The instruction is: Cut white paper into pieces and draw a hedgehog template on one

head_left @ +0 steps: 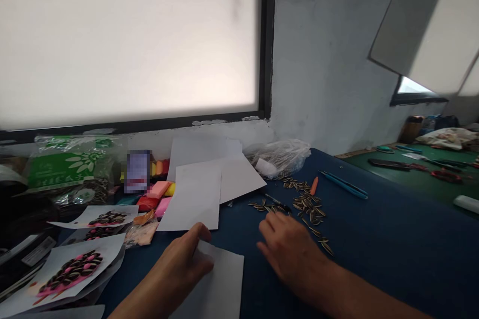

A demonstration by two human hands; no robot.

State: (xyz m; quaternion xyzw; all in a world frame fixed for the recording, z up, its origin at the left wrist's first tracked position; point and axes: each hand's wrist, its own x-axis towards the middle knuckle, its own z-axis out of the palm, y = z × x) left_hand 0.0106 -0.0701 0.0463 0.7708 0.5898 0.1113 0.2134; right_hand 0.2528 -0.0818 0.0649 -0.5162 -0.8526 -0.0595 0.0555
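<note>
While the left hand (187, 259) pinches flat paper (222, 281), the right (290, 249) curls near striped seeds (309, 208), grip unclear.

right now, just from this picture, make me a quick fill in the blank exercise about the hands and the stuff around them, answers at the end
1. The left hand holds a plain sheet that is ____ in colour.
2. The right hand is near striped seeds scattered on a tabletop coloured dark ____.
3. The small stick beside the seeds is ____.
4. On the printed sheet at the lower left, dark striped shapes sit on a ____ base.

Missing words: white; blue; orange; pink.
</note>
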